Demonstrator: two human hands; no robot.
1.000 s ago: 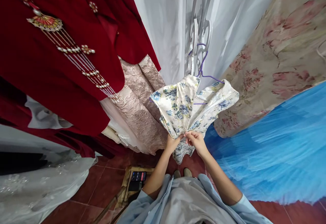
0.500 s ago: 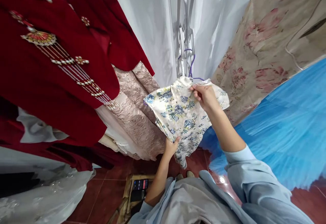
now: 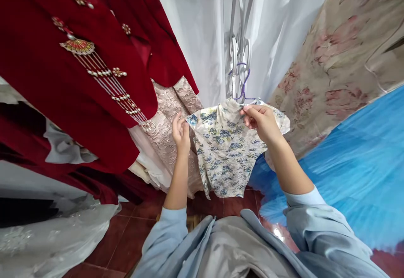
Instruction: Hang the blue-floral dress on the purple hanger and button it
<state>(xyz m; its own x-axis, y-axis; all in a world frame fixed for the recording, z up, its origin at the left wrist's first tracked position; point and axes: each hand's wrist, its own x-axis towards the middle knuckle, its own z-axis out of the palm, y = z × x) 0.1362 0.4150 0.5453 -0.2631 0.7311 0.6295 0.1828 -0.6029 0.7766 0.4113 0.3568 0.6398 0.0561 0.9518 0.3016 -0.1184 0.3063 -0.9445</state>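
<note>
A cream blouse with a blue floral print (image 3: pixel 227 156) hangs from a purple hanger (image 3: pixel 243 85), whose hook reaches up to the white hooks above. My right hand (image 3: pixel 261 122) is closed in a pinch on the blouse's upper edge, right of the neckline. My left hand (image 3: pixel 182 134) is raised at the blouse's left shoulder corner, its fingers apart and slightly bent. Its fingertips are beside the cloth; whether they touch it is hard to see. The blouse's lower hem falls loose above the floor.
Dark red velvet garments (image 3: pixel 104 113) with beaded trim and a pink brocade garment (image 3: pixel 167 139) hang at the left. White curtain (image 3: pixel 189 25) is behind. A beige floral cloth (image 3: pixel 341 59) and blue tulle (image 3: pixel 356 164) fill the right. Red floor tiles (image 3: pixel 126 236) lie below.
My left hand has let go of the blouse's lower side and risen to its left shoulder. The hem now hangs down spread out. My right hand keeps its pinch at the neckline.
</note>
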